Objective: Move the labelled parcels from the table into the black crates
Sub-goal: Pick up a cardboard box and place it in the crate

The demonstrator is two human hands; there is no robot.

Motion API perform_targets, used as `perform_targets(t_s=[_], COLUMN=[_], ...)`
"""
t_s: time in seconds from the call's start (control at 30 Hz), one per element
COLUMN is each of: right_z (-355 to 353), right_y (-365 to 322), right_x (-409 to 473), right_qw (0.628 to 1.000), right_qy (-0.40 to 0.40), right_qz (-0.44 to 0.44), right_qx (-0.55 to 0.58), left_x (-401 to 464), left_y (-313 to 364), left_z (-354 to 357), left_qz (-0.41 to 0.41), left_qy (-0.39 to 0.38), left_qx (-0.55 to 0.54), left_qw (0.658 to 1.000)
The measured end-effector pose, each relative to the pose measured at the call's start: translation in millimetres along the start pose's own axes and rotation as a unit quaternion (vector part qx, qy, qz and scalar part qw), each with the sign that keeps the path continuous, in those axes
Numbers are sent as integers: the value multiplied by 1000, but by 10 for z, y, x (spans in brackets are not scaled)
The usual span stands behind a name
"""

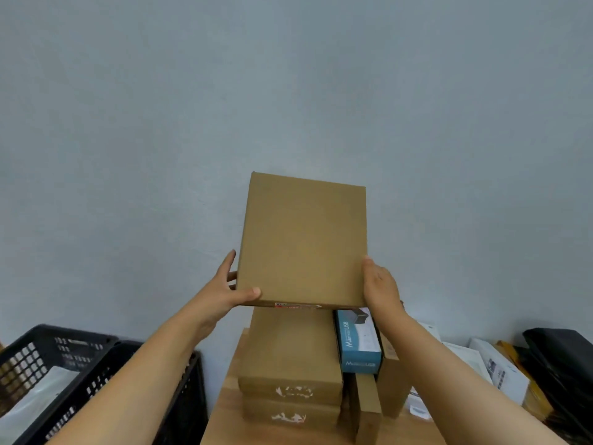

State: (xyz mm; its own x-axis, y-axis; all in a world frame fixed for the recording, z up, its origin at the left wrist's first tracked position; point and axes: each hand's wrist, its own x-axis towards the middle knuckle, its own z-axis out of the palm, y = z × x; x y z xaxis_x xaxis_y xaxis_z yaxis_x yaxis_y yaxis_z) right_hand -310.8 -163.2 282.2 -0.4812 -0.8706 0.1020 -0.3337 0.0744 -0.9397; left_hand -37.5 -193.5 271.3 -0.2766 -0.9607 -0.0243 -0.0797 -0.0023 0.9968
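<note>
A person lifts a flat brown cardboard parcel (303, 240) clear of the desk (221, 412), one hand at each lower corner. The left hand (224, 292) pinches the lower left corner, thumb across the front face and fingers behind; the right hand (380, 284) clamps the lower right edge. Both form a firm grip on the parcel, which stands nearly upright against the plain grey wall (288, 91), its blank matte face toward the camera. A strip of printed label shows along the edge between the two hands, and the tilt looks meant to bring that label into reading view, though this is a judgement.

Directly below the grip sits a stack of similar shallow cardboard boxes (290, 364), their front edges scarred white where labels have been torn off. Below the right hand lies a glossy blue-and-white retail box (359, 342) marked USB, with narrower cardboard cartons beside it. Farther right of the grip, white and yellow mailers (500, 370) lean in a loose row against something black.

Down and left of the left hand wait the black crates (64, 367), lattice-walled plastic, with a pale poly bag inside. The parcel hangs well apart from them, so the carry across is not yet done.
</note>
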Motion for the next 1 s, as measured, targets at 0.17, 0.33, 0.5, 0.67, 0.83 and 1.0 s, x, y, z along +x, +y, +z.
perform_targets(t_s=[0.17,0.33,0.5,0.67,0.83,1.0], right_z=[-166,-262,-328,-395,-417,-414], right_y=[-336,-579,-653,-629,-651,-676], right_x=[-47,-100,-128,-138,-254,-293], right_qw=[997,994,990,988,988,991], right_qy=[-19,-27,-33,-44,-71,-79], right_qz=[-11,-22,-22,10,27,-19], right_qx=[75,108,135,149,137,109], left_x=[7,89,125,-1,15,95], left_y=[280,543,799,883,865,867], left_z=[-65,-95,-131,-153,-210,-281], left_qz=[87,122,105,102,69,90], left_qy=[-12,78,54,0,-78,-105], left_qx=[24,108,19,-76,-78,-29], left_qw=[996,984,993,992,991,990])
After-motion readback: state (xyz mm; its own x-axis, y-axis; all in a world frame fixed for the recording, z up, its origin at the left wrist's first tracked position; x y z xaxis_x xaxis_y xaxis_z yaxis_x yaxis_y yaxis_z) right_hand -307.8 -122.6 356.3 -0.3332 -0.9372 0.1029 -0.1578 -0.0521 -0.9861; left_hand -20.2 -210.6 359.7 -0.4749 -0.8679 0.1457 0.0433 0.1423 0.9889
